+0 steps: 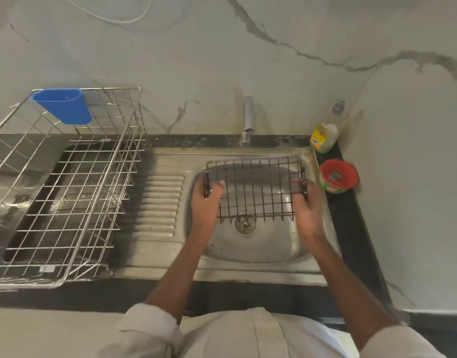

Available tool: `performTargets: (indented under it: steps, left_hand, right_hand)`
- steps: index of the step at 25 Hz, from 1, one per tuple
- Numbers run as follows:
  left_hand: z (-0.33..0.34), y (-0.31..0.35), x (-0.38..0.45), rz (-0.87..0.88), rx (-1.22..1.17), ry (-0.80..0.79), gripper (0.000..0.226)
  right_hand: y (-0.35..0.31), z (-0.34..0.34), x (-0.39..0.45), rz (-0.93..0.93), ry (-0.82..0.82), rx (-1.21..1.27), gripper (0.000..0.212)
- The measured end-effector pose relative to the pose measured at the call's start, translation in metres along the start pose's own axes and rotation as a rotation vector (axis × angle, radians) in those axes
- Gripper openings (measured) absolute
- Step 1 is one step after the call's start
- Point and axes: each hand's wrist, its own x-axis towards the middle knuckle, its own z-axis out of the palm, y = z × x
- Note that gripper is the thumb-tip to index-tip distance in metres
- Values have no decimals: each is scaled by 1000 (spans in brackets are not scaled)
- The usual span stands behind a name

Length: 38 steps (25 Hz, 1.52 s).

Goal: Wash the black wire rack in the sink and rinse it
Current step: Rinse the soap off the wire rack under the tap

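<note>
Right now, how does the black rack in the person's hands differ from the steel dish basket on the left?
The black wire rack is dark, small and shallow; the steel dish basket is shiny silver, far larger and deep-walled. The rack is held over the sink, left hand and right hand gripping its ends; the basket sits on the drainboard untouched. The basket carries a blue cup; the rack carries nothing. Both are open wire grids.
</note>
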Motion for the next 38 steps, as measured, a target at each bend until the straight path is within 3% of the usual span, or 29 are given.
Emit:
performTargets:
  steps: [2, 3, 4, 6, 7, 10, 11, 14, 18, 20, 22, 24, 27, 29, 32, 35, 38]
  left_hand:
    - [-6, -1, -4, 136, -8, -21, 31]
    - [-6, -2, -6, 135, 16, -9, 34]
    - [-3, 4, -7, 73, 49, -9, 38]
    - [3, 7, 0, -148, 145, -14, 55]
    - [3, 6, -1, -162, 177, -10, 60]
    - [-3, 3, -4, 101, 139, 6, 38]
    - [-4, 0, -1, 118, 136, -8, 38]
    - [4, 3, 4, -85, 245, 21, 54]
    - [1, -11, 5, 42, 236, 30, 34]
    - [-1, -16, 5, -50, 264, 26, 46]
    - [-1, -24, 8, -141, 294, 52, 63]
    - [-4, -33, 7, -193, 235, 106, 69]
    - [-12, -51, 10, -224, 86, 119, 56]
    - [-9, -73, 14, -292, -2, 117, 49]
    - [-6, -91, 5, -391, 8, 164, 67]
    - [0, -49, -31, -446, -7, 164, 76]
    - [-7, -39, -43, -446, -30, 38, 86]
  right_hand:
    - [-10, -2, -12, -218, 88, 59, 22]
    - [-2, 1, -19, -228, 104, 37, 23]
    - [6, 5, -19, -148, 86, 2, 20]
    - [20, 12, -11, 198, 26, -96, 11]
    - [24, 13, -8, 241, 12, -95, 10]
    - [24, 6, -12, -83, 48, -20, 24]
    - [28, 5, -12, -130, 31, -41, 26]
    - [37, 10, -2, 206, -16, -147, 10]
    - [42, 4, -1, -32, 27, -44, 16]
    - [46, 6, 6, 254, -104, -9, 17]
    - [51, 6, 12, 546, -271, 102, 28]
    - [55, 0, 13, 600, -251, 273, 53]
    - [55, -3, -14, 617, -190, 406, 82]
    - [52, 13, -36, 665, -293, 421, 103]
    - [49, 54, -49, 768, -334, 361, 124]
    - [58, 79, -43, 845, -196, 363, 120]
    - [56, 77, -34, 804, -87, 347, 82]
